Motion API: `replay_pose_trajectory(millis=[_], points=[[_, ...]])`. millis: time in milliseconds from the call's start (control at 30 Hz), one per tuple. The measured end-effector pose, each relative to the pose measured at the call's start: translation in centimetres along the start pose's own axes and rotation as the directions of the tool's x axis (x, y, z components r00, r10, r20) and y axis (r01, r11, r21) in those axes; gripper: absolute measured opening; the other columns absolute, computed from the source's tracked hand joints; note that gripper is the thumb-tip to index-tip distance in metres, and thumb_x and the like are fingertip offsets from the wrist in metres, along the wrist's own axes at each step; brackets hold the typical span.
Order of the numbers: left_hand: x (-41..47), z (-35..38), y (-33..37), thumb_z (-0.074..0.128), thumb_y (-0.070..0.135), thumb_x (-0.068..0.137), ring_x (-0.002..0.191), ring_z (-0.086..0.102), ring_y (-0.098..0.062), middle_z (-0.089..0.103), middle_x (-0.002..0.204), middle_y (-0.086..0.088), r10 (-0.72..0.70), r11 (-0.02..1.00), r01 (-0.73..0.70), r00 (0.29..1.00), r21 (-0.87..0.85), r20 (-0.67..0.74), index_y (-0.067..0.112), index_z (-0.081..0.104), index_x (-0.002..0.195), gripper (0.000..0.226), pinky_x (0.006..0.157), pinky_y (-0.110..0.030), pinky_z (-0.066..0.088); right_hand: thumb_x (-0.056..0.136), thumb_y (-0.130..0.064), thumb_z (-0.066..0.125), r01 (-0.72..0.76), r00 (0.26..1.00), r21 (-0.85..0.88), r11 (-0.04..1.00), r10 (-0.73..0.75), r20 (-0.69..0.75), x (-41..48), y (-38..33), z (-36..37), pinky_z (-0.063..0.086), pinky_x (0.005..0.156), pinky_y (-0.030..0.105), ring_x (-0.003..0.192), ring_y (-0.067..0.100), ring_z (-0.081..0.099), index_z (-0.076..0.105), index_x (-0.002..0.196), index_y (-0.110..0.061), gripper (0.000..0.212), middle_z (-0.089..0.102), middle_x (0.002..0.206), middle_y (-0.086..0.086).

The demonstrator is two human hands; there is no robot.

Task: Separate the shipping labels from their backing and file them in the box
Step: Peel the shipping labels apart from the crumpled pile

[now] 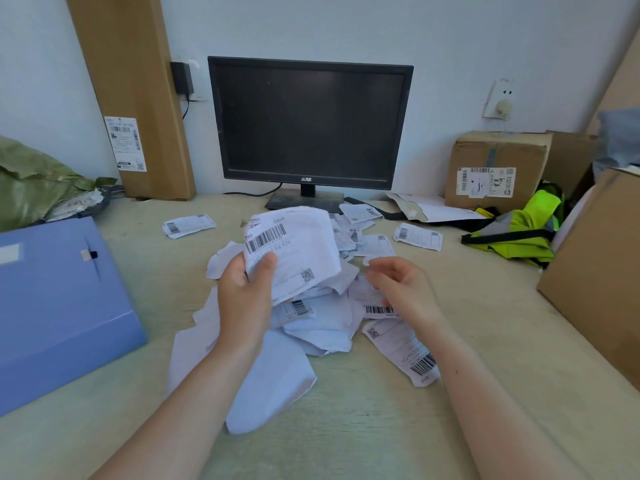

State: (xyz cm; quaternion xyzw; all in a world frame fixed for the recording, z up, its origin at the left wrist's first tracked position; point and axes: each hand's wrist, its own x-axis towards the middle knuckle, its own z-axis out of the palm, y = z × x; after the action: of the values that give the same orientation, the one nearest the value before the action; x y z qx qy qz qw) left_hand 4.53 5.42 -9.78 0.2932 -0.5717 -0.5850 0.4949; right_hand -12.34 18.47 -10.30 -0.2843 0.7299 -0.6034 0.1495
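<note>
Pinching labels (294, 247) under its thumb, your left hand (244, 299) held them above the pile (322, 327), likely so your right hand (401, 289) (loose, empty) beside that grip could peel.

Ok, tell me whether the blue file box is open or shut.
Shut: the blue file box lies flat with its lid down.

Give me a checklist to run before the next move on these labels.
1. Grip: the left hand holds a label sheet: ok.
2. Peeling hand: the right hand appears to hold nothing: ok.
3. That label sheet already off its backing: cannot tell.
4. Filing: the blue box open: not ok, its lid is closed.
5. Supply: the paper pile lies right under the hands: ok.
</note>
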Motion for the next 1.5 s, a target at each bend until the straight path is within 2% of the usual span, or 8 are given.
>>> replay_pose_trajectory(millis=[133,267,567,733,900,1067,1233,1500], points=[[0.5,-0.2,0.4,0.044,0.011,0.100,0.073,0.067,-0.011,0.068,0.090,0.004,-0.121,0.988,0.120,0.993,-0.102,-0.012,0.022,0.060,0.097,0.019,0.058,-0.033,0.061,0.079,-0.007,0.071,0.228,0.956,-0.172,0.958,-0.186,0.229,-0.9,-0.4,0.9,0.045,0.071,0.011,0.083,0.001,0.061,0.071,0.097,-0.024,0.024,0.069,0.090,-0.009],[1.0,-0.5,0.7,0.040,0.013,0.102,0.081,0.067,-0.017,0.068,0.096,0.002,-0.173,0.979,0.173,0.985,-0.105,0.009,0.019,0.059,0.105,0.020,0.054,-0.029,0.060,0.073,-0.012,0.078,0.361,0.878,-0.253,0.897,-0.236,0.418,-1.7,-0.9,1.7,0.036,0.075,0.005,0.096,-0.006,0.054,0.070,0.102,-0.026,0.034,0.065,0.104,-0.015],[1.2,-1.1,0.4,0.050,0.016,0.100,0.085,0.068,-0.018,0.071,0.097,-0.004,-0.187,0.974,0.183,0.982,-0.136,-0.016,0.017,0.065,0.097,0.015,0.058,-0.029,0.061,0.085,-0.031,0.067,0.362,0.932,-0.531,0.766,-0.308,0.192,-1.1,1.2,2.5,0.050,0.080,0.030,0.092,0.002,0.052,0.049,0.134,-0.040,0.052,0.046,0.128,-0.022],[1.0,-0.9,0.8,0.047,0.006,0.097,0.078,0.068,-0.016,0.071,0.089,0.002,-0.207,0.966,0.203,0.978,-0.161,-0.007,0.018,0.065,0.089,0.023,0.060,-0.032,0.061,0.089,-0.029,0.061,0.365,0.930,-0.584,0.725,-0.318,0.186,0.1,1.2,3.1,0.047,0.074,0.027,0.094,0.009,0.059,0.073,0.104,-0.033,0.019,0.065,0.104,-0.017],[1.2,-1.1,0.7,0.053,0.008,0.096,0.089,0.069,-0.025,0.072,0.101,-0.009,-0.179,0.970,0.171,0.983,-0.171,-0.035,0.012,0.067,0.101,0.015,0.059,-0.027,0.061,0.084,-0.023,0.061,0.211,0.959,-0.332,0.919,-0.261,-0.113,-0.1,0.0,1.4,0.051,0.061,0.035,0.064,0.016,0.064,0.064,0.073,-0.028,0.012,0.067,0.070,-0.009],[1.1,-1.1,0.6,0.053,0.007,0.096,0.088,0.069,-0.020,0.073,0.099,-0.004,-0.168,0.974,0.160,0.985,-0.162,-0.037,0.018,0.068,0.092,0.018,0.056,-0.025,0.059,0.081,-0.010,0.063,0.157,0.942,0.018,0.987,-0.144,-0.304,-0.7,-1.0,-0.1,0.055,0.055,0.040,0.054,0.019,0.070,0.058,0.079,-0.013,0.006,0.069,0.080,0.008],[1.1,-0.9,0.7,0.048,0.002,0.095,0.085,0.070,-0.016,0.072,0.104,-0.005,-0.175,0.978,0.172,0.985,-0.121,-0.010,0.014,0.067,0.099,0.022,0.056,-0.024,0.059,0.088,-0.006,0.059,0.277,0.888,0.305,0.911,-0.121,-0.444,-1.1,-2.2,0.0,0.059,0.070,0.034,0.080,0.019,0.075,0.053,0.082,-0.014,0.012,0.072,0.085,0.018],[0.5,-0.5,0.9,0.057,0.008,0.094,0.074,0.071,-0.010,0.075,0.095,-0.001,-0.190,0.979,0.200,0.969,-0.050,0.155,0.017,0.070,0.100,0.017,0.059,-0.025,0.058,0.083,0.007,0.063,0.543,0.827,0.103,0.834,-0.508,-0.241,-3.0,-3.0,1.8,0.052,0.091,0.027,0.103,0.009,0.068,0.057,0.079,-0.010,0.019,0.074,0.102,-0.005]])
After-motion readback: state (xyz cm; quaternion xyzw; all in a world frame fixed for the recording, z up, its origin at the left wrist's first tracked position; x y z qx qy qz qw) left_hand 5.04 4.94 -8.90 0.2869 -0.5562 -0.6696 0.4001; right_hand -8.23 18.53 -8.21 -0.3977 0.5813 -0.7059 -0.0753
